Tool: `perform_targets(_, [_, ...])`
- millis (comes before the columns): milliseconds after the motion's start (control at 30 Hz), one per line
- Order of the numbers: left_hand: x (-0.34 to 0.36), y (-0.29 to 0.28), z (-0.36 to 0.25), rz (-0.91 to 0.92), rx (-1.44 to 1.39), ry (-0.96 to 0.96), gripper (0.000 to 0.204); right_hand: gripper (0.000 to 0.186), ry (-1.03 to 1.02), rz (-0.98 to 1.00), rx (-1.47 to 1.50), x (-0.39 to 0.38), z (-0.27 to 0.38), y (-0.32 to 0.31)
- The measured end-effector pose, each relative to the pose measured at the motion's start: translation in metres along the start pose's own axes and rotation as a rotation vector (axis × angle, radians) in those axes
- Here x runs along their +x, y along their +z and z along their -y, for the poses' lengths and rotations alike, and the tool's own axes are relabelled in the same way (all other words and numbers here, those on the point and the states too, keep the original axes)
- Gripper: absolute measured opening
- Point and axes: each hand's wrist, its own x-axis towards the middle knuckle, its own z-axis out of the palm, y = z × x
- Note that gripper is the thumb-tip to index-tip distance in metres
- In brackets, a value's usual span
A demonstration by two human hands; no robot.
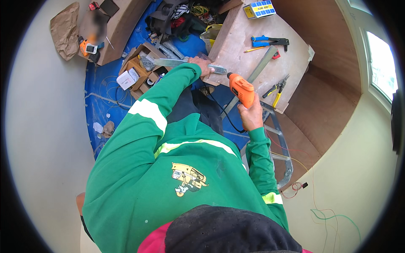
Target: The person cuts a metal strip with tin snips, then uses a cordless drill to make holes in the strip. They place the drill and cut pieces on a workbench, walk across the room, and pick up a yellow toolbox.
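My left hand (200,66) is closed around a long, flat metal strip (169,63), holding it over the near left corner of a pale wooden surface (236,40). In my right hand (252,114) is an orange power drill (242,89), gripped by its handle. Its chuck points up and left at the strip's right end; whether the bit touches the metal is too small to tell. A black cord hangs below the drill. Another metal strip (262,64) lies slantwise across the wood, partly hidden behind the drill.
On the wood lie a blue-and-black hand riveter (271,41), a pencil (254,49), yellow-handled snips (276,92) and a blue-and-yellow box (259,9). A metal stepladder (276,126) stands at my right. Cardboard boxes (139,76) and loose wires sit on the blue floor covering (98,107).
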Motion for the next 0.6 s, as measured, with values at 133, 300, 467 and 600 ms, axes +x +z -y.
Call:
perform_targets(133, [0.000,-0.001,-0.001,-0.003,-0.001,0.010,0.066,0.060,-0.028,-0.010,-0.031,0.002,0.000,0.000])
perform_targets(300, [0.000,-0.003,-0.003,0.029,0.042,0.007,0.066,0.057,-0.104,-0.016,-0.091,0.002,0.006,0.003])
perform_targets(467, [0.001,-0.003,-0.004,0.069,0.069,0.014,0.066,0.052,-0.132,0.003,-0.187,0.008,0.012,0.000])
perform_targets(600, [0.003,-0.005,-0.004,0.087,0.061,0.011,0.066,0.051,-0.126,0.016,-0.234,0.013,0.015,-0.003])
